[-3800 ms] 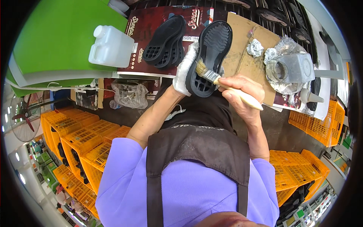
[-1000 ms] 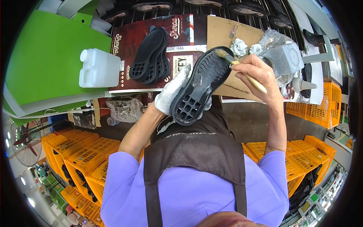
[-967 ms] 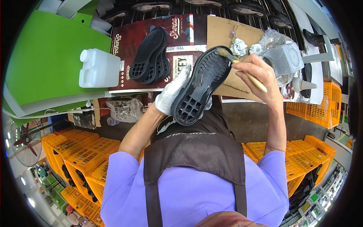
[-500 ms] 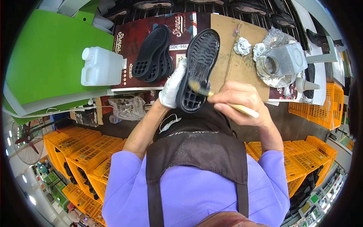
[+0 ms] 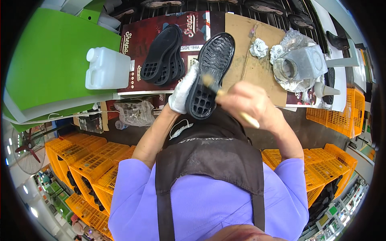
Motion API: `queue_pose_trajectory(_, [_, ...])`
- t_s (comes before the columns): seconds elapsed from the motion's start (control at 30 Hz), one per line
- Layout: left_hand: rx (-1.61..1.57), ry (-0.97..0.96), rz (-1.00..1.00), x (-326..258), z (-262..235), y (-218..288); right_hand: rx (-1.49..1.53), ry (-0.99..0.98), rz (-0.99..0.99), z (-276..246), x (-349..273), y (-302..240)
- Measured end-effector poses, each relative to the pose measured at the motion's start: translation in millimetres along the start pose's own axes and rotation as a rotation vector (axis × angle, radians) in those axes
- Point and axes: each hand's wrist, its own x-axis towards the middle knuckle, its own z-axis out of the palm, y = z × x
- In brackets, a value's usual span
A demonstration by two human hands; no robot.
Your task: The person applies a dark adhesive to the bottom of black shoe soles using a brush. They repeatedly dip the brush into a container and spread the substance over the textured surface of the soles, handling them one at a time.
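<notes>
My left hand (image 5: 183, 92), in a white glove, grips a black shoe sole (image 5: 217, 52) by its left edge and holds it tilted above my lap. The sole's face shows wavy ridges and a grid of hollows at the near end, with a wet shine on it. In my bare right hand (image 5: 249, 103) is a brush (image 5: 210, 81) with a light wooden handle. Its bristles are on the middle of the sole. To the left, several more black soles (image 5: 161, 56) lie overlapping on dark red cardboard (image 5: 134, 44).
A white plastic jug (image 5: 107, 68) stands at the left by a green panel (image 5: 60, 60). On the right, a clear container (image 5: 305, 62) lies tilted among crumpled foil and plastic, with a nozzle bottle (image 5: 326, 90) nearby. Orange crates (image 5: 92, 156) stand at both sides. Shoes (image 5: 265, 7) sit on the back rack.
My right hand has shifted slightly left and up, and the brush handle has swung with it. The bristles have moved a little up the sole, which stays in my left hand.
</notes>
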Motion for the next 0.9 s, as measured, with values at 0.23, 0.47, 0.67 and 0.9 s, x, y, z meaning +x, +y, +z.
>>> queue_pose_trajectory(0.23, [0.021, -0.268, -0.162, -5, -2, 2, 0.307, 0.292, 0.526, -27, 8, 51])
queue_pose_trajectory(0.47, [0.029, 0.007, -0.022, 3, 10, 0, -0.116, 0.194, 0.034, 4, 6, 20])
queue_pose_trajectory(0.67, [0.071, -0.101, 0.055, 7, -8, 6, 0.218, -0.058, -0.055, 7, 4, -16])
queue_pose_trajectory(0.9, [0.599, -0.025, 0.184, 6, -26, -13, 0.622, 0.011, 0.796, -29, 37, 33])
